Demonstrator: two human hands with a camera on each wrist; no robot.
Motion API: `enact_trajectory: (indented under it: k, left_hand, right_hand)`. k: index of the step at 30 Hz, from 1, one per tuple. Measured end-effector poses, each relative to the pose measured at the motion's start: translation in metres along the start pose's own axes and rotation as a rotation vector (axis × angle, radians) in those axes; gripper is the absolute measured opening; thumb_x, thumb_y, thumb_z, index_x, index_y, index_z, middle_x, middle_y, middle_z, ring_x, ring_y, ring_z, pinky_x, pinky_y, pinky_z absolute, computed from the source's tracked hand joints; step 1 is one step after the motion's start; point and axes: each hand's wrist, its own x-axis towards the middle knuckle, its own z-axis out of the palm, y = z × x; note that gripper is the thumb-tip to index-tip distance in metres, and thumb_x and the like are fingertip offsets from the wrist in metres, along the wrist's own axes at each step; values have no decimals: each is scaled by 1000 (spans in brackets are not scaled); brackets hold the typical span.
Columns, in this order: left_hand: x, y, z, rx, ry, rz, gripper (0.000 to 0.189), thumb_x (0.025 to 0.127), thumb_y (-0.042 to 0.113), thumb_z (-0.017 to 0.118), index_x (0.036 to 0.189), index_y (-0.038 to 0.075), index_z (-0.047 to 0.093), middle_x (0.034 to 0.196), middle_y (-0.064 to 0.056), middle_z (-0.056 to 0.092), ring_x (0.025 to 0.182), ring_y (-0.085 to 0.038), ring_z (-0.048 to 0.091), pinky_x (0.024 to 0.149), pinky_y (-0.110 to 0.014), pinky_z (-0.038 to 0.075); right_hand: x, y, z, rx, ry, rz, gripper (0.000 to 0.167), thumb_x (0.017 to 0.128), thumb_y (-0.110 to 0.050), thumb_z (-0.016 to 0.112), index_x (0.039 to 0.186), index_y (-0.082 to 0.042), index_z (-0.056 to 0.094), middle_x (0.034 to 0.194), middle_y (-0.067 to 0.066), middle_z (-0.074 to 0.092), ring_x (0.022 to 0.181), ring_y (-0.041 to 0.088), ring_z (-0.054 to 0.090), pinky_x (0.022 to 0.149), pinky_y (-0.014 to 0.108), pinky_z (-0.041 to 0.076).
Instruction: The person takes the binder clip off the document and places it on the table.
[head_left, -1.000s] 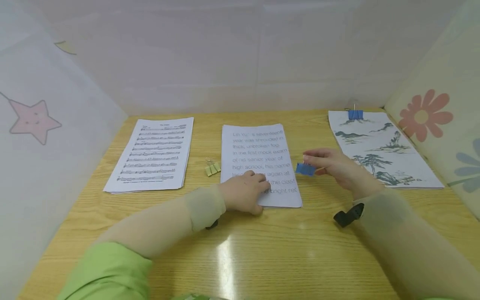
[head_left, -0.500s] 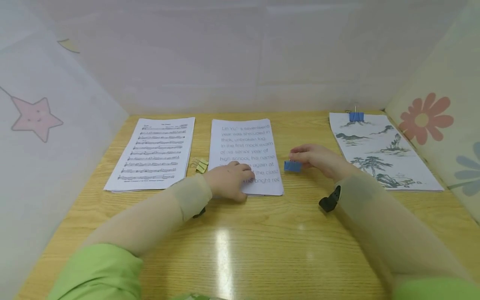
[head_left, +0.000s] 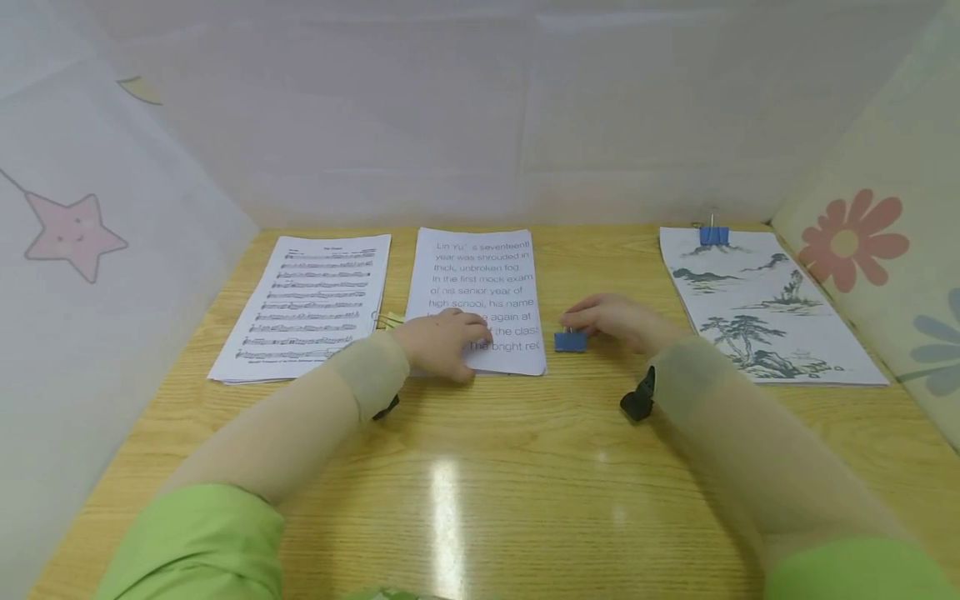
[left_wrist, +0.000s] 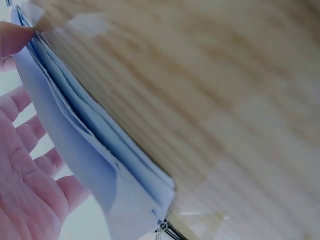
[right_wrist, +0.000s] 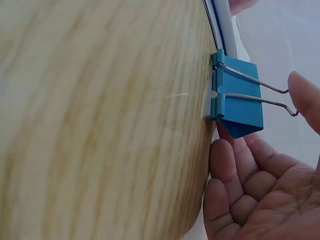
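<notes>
My left hand [head_left: 442, 343] rests on a stack of printed text sheets [head_left: 480, 271] in the head view, fingers spread over its lower left part. In the left wrist view, the thumb [left_wrist: 15, 39] meets the stack's edge, where the sheets fan slightly apart. Right of the stack, my right hand [head_left: 621, 321] holds a blue binder clip [head_left: 570, 342] low over the table. The right wrist view shows its two wire handles with the thumb [right_wrist: 306, 97] at their ends and fingers behind the clip. A yellow binder clip [head_left: 393, 320] is mostly hidden behind the left hand.
Sheet music [head_left: 307, 308] lies in a stack at the left. At the right is a stack of landscape paintings [head_left: 772, 308], with another blue binder clip [head_left: 714, 236] on its top edge. Patterned white walls enclose the wooden table [head_left: 525, 483].
The text stack and my left hand have slid left and away from me, closer to the sheet music. My right hand has moved left with the blue binder clip, which now sits lower beneath its fingers.
</notes>
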Motion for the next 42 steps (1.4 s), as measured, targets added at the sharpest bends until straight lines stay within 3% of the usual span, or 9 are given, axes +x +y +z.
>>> enact_trajectory:
  k: [9, 15, 19, 23, 29, 34, 38, 42]
  left_hand:
    - [1, 0, -1, -25, -14, -8, 63, 80, 52, 65, 136, 29, 51, 148, 10, 38, 137, -17, 31, 109, -37, 31]
    - [1, 6, -7, 30, 43, 48, 59, 84, 60, 60, 132, 24, 56, 145, 3, 42, 138, -21, 31, 113, -42, 25]
    - [0, 10, -9, 29, 77, 66, 59, 86, 58, 59, 134, 23, 55, 147, 1, 41, 140, -21, 29, 114, -43, 22]
    - [-2, 14, -8, 10, 115, 72, 58, 89, 53, 59, 137, 21, 53, 147, 1, 42, 140, -21, 29, 115, -41, 20]
    - [-5, 21, -3, -22, 198, 75, 49, 94, 43, 58, 135, 18, 54, 144, 0, 47, 138, -21, 34, 115, -37, 20]
    - [-7, 29, -1, -94, 271, 21, 42, 96, 40, 56, 131, 16, 59, 140, -1, 51, 134, -21, 39, 114, -36, 24]
    - [-9, 37, -1, -163, 308, -7, 41, 96, 39, 57, 129, 15, 60, 140, -2, 52, 133, -21, 41, 113, -36, 26]
    - [-12, 43, -1, -188, 317, -2, 41, 96, 38, 57, 130, 14, 60, 141, -3, 50, 134, -22, 40, 113, -37, 27]
  right_hand:
    - [4, -5, 4, -14, -13, 49, 55, 91, -42, 63, 131, -6, 55, 132, 13, 52, 116, 30, 46, 106, 47, 31]
    - [1, -2, 1, -42, -7, 30, 55, 93, -43, 60, 133, -6, 52, 133, 15, 52, 120, 32, 47, 107, 50, 32]
    - [-9, 2, -10, -58, 21, -21, 58, 96, -43, 55, 139, -4, 45, 138, 19, 48, 124, 37, 45, 107, 53, 32]
    - [-28, 13, -29, -103, 53, -49, 72, 95, -53, 51, 145, -3, 36, 143, 23, 40, 128, 42, 40, 106, 58, 30]
    - [-61, 43, -60, -309, 127, -42, 86, 93, -65, 41, 148, 1, 28, 146, 29, 31, 128, 49, 35, 99, 63, 34]
    - [-81, 80, -88, -552, 168, -7, 80, 99, -57, 35, 146, 8, 29, 142, 37, 30, 123, 57, 33, 93, 68, 34]
    - [-88, 108, -103, -681, 137, 6, 71, 102, -44, 39, 141, 15, 30, 140, 43, 24, 123, 61, 31, 96, 70, 30]
    - [-90, 124, -105, -717, 85, -3, 69, 100, -35, 46, 141, 17, 26, 142, 45, 15, 125, 63, 22, 99, 71, 23]
